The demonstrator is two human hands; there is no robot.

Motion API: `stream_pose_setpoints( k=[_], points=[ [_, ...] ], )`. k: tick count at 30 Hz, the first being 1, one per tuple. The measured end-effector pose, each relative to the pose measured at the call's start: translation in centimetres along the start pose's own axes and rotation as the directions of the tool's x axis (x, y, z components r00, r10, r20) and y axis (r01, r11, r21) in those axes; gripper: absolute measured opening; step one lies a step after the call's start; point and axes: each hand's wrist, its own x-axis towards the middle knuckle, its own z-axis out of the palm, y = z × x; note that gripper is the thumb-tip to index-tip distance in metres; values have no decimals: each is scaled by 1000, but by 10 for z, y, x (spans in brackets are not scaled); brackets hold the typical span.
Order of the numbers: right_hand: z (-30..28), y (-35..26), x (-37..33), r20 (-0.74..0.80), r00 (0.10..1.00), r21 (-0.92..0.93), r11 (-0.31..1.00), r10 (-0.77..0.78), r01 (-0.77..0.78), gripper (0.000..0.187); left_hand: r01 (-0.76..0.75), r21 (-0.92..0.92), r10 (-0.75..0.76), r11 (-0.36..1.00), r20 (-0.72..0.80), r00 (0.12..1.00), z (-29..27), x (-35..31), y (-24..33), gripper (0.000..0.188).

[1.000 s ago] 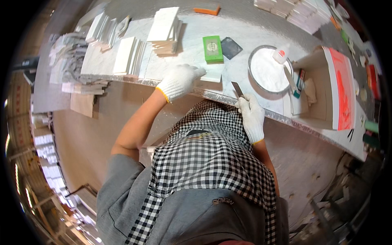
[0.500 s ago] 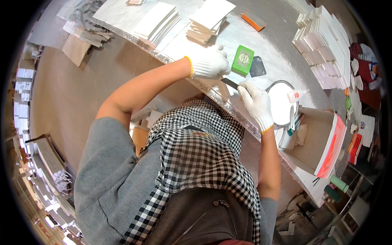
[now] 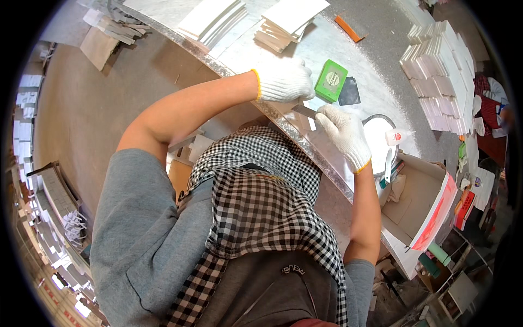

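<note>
Both my hands wear white knitted gloves with yellow cuffs, and they meet near the table's front edge. My right hand [image 3: 344,133] is closed around a flat grey metal blade [image 3: 305,110], apparently a scraper; its handle is hidden in the glove. The blade points left, toward the underside of my left hand [image 3: 284,80]. That hand is curled with its fingers pressed together, and what it holds is hidden. A green box [image 3: 331,80] lies just beyond my hands, with a dark square sheet [image 3: 350,91] beside it. To the right stands a round tub of white paste [image 3: 376,139].
Stacks of white boards [image 3: 212,22] and shorter pieces [image 3: 283,24] lie at the far side of the table [image 3: 239,54]. An orange block [image 3: 348,28] is farther back. Tall white stacks [image 3: 438,76] rise at right, above an open cardboard box [image 3: 411,210]. A small bottle [image 3: 396,136] rests by the tub.
My right hand and the blade have shifted slightly, with the blade now showing lighter grey. My left hand stays closed beside it. The whole view has turned a little.
</note>
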Motion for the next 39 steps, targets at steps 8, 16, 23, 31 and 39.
stream_pose_setpoints(
  k=[8,16,23,31,39],
  points=[
    [1,8,-10,-4,999,-32,998,-44,44,21,-13,4,13,1000,-39,999,3,0,-1,9],
    [5,12,-17,-68,987,-69,988,-146,141,21,-31,43,33,999,-53,998,8,0,-4,12],
    [6,8,-9,-43,999,42,999,-19,21,20,-11,59,14,998,-62,998,4,-2,-1,9],
    [15,5,-24,-124,992,-32,999,-21,17,19,-15,43,16,999,-8,1000,1,0,0,9],
    [25,3,-34,-229,973,-44,999,-30,20,19,-16,27,17,1000,-44,999,4,0,-1,8]
  ],
)
